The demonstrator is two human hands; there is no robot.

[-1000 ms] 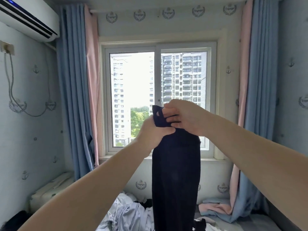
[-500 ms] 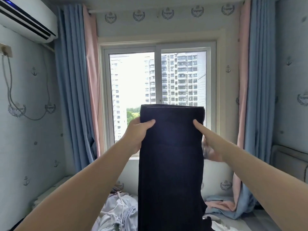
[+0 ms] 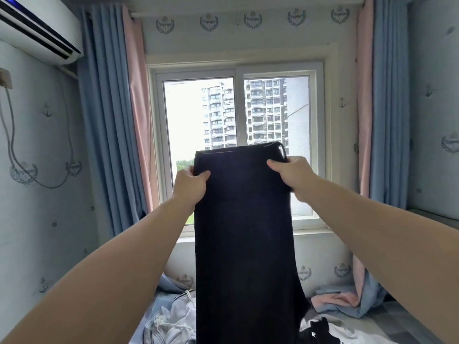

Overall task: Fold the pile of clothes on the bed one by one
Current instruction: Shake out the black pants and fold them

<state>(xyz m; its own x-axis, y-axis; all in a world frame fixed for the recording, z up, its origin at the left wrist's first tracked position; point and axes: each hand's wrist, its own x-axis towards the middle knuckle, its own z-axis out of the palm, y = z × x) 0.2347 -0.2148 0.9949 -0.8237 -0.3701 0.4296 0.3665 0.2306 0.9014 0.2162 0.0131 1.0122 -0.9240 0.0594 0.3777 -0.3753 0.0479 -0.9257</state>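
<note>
A long dark navy garment (image 3: 244, 232) hangs straight down in front of the window, held up by its top edge. My left hand (image 3: 190, 184) pinches the top left corner, thumb on the near side. My right hand (image 3: 291, 173) grips the top right corner, fingers curled round the cloth. The garment's lower end runs out of the frame. Behind it on the bed lies the pile of clothes: a pale grey piece (image 3: 171, 321) at the left and a black and white piece (image 3: 320, 331) at the right.
The bed (image 3: 387, 326) with a striped sheet fills the bottom of the view. Blue and pink curtains (image 3: 111, 120) flank the window (image 3: 238, 135), their hems trailing onto the bed at the right. An air conditioner (image 3: 34, 28) hangs at the upper left wall.
My hands went from bunched together at the garment's top to apart at its two corners, spreading it flat. The right hand, fingers straight half a second ago, now grips the corner.
</note>
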